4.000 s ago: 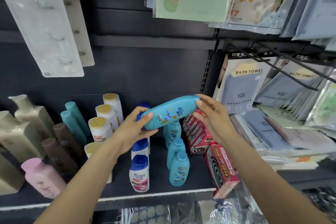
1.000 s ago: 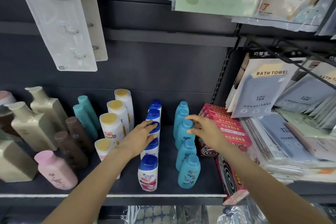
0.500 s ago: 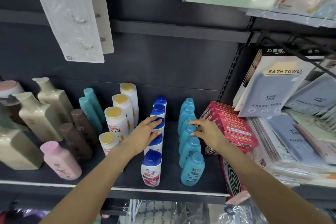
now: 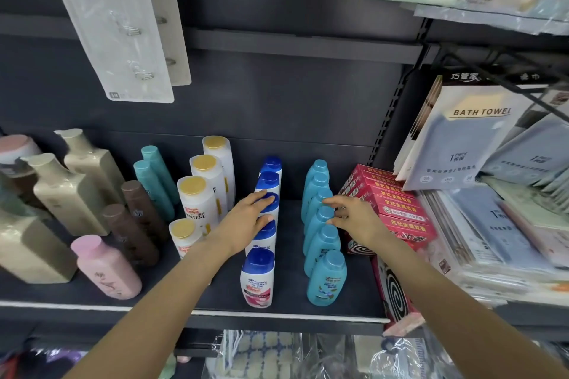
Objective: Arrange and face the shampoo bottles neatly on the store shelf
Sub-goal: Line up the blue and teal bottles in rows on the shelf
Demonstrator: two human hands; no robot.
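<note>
The left hand (image 4: 246,221) lies with straight, relaxed fingers on the blue caps in the middle of the row of white bottles with blue caps (image 4: 258,278), holding nothing; that row runs from the shelf's front edge, below the hand, to the back wall above it. The right hand (image 4: 351,218) reaches to the row of teal bottles (image 4: 326,278), its fingers (image 4: 334,201) fairly straight, tips touching the caps partway along the row; whether any finger curls round a bottle cannot be told. Both rows stand upright on the dark shelf (image 4: 292,304), apart from each other, with bare shelf between the two hands. Just left of the left hand stand white bottles with gold caps (image 4: 197,197), and further left brown bottles (image 4: 129,234), a pink bottle (image 4: 106,268) and beige bottles (image 4: 64,194). Just right of the right hand lie stacked red boxes (image 4: 397,209), touching the wrist's side; beyond them hang bath towel packs (image 4: 471,138)
</note>
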